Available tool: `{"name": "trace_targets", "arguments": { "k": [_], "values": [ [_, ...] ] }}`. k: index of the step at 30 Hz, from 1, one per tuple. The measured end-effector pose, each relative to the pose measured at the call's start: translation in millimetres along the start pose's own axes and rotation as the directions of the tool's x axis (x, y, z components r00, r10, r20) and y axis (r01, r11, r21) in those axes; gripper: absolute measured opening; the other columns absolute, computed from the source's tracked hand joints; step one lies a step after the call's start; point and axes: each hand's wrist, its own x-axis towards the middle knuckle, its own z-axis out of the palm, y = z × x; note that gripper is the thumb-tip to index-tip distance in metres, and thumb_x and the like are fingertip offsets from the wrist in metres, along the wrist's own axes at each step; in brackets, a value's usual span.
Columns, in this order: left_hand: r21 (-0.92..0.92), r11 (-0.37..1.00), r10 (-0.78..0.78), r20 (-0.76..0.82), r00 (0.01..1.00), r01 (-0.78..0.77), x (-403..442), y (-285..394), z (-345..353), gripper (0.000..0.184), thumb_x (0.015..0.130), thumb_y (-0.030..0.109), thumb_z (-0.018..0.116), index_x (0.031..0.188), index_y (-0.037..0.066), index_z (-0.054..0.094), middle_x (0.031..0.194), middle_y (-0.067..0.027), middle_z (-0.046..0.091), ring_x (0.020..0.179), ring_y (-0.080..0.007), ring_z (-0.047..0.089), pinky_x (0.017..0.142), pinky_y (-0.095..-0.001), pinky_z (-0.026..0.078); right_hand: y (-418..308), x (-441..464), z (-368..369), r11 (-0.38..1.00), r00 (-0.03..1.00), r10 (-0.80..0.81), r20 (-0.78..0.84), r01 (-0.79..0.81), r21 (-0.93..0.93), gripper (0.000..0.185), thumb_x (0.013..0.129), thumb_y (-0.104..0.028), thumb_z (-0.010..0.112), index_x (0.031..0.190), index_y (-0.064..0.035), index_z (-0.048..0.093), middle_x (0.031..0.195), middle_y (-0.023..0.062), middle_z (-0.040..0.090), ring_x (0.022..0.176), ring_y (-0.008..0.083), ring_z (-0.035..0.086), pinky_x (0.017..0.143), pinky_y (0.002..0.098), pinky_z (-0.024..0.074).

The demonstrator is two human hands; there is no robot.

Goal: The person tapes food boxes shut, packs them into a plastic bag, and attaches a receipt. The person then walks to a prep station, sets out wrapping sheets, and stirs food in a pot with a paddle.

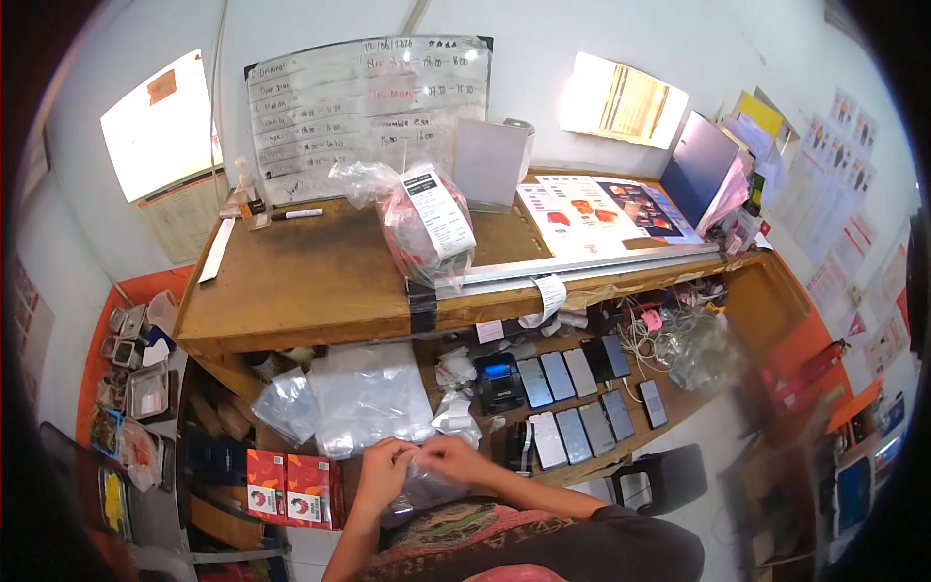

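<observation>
Close to my body, both hands meet over a clear plastic bag [427, 488]. My left hand [388, 464] has its fingers closed on the bag's top. My right hand [448, 458] pinches the same bag from the other side. What the bag contains is hard to make out. Just beyond my hands lies a stack of clear plastic bags [373, 398], with crumpled white paper [456, 417] to its right. Two red boxes [288, 488] stand left of my left hand.
Several phones [572, 436] lie in rows on the lower shelf at right, near a black device [498, 381] and tangled cables. On the upper wooden counter [301, 272] stands a filled plastic bag with a receipt [427, 223]. Behind it is a whiteboard [320, 107].
</observation>
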Motion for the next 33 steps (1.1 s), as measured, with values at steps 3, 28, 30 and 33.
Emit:
{"name": "trace_targets", "arguments": {
  "k": [3,28,30,33],
  "values": [
    [0.05,0.999,0.017,-0.05,0.999,-0.015,-3,6,5,0.009,0.08,0.008,0.068,0.084,0.0,0.07,0.078,-0.0143,0.066,0.07,-0.0235,0.064,0.064,-0.0328,0.049,-2,0,-14,0.988,0.965,0.156,-0.21,-0.157,0.009,0.016,0.092,-0.015,0.06,0.091,-0.0002,0.067,0.083,0.0048,0.063,0.081,0.0115,0.058,0.074,0.0266,0.0459],
    [-0.194,0.929,-0.227,0.376,0.898,0.315,-5,-22,11,0.013,0.081,0.01,0.074,0.088,-0.001,0.072,0.076,-0.0022,0.069,0.069,-0.0064,0.057,0.063,-0.0233,0.046,-17,-4,-33,0.934,0.976,-0.2,-0.083,0.164,-0.318,0.013,0.081,-0.01,0.07,0.093,-0.0045,0.069,0.09,0.0072,0.066,0.089,0.0174,0.061,0.077,0.0291,0.0471],
    [-0.247,0.907,-0.277,0.262,0.925,0.341,-3,-18,10,0.011,0.081,0.008,0.073,0.088,-0.001,0.071,0.08,-0.0035,0.069,0.072,-0.0084,0.058,0.066,-0.0238,0.047,-45,-9,-27,0.867,0.802,-0.382,-0.459,0.139,-0.479,0.013,0.078,-0.01,0.07,0.091,-0.0076,0.069,0.086,0.0066,0.066,0.09,0.0242,0.06,0.082,0.0326,0.0434],
    [-0.457,0.808,-0.315,0.2,0.928,0.373,5,-29,12,0.01,0.082,0.007,0.073,0.087,-0.001,0.069,0.079,-0.0042,0.067,0.071,-0.0095,0.06,0.066,-0.0231,0.047,-34,-21,-12,0.971,0.808,-0.184,-0.56,0.059,-0.234,0.011,0.082,-0.008,0.069,0.092,-0.0035,0.066,0.086,0.0042,0.065,0.082,0.0152,0.06,0.073,0.0264,0.0465]
  ]
}}
